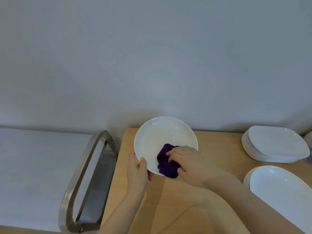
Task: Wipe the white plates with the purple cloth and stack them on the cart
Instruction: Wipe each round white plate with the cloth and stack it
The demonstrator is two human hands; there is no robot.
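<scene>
A round white plate (160, 139) is held tilted above the wooden table's far left part. My left hand (137, 169) grips its lower left rim, thumb on the inside. My right hand (189, 163) holds a bunched purple cloth (166, 163) and presses it on the plate's lower inner surface. A tiny dark speck shows near the plate's middle. The cart (33, 174) with a white top stands to the left, its metal handle (84, 179) next to the table.
On the wooden table (177, 200), a stack of several squarish white plates (275, 146) sits at the far right. A second stack of oval white plates (283, 188) lies nearer, at the right edge. A plain wall rises behind.
</scene>
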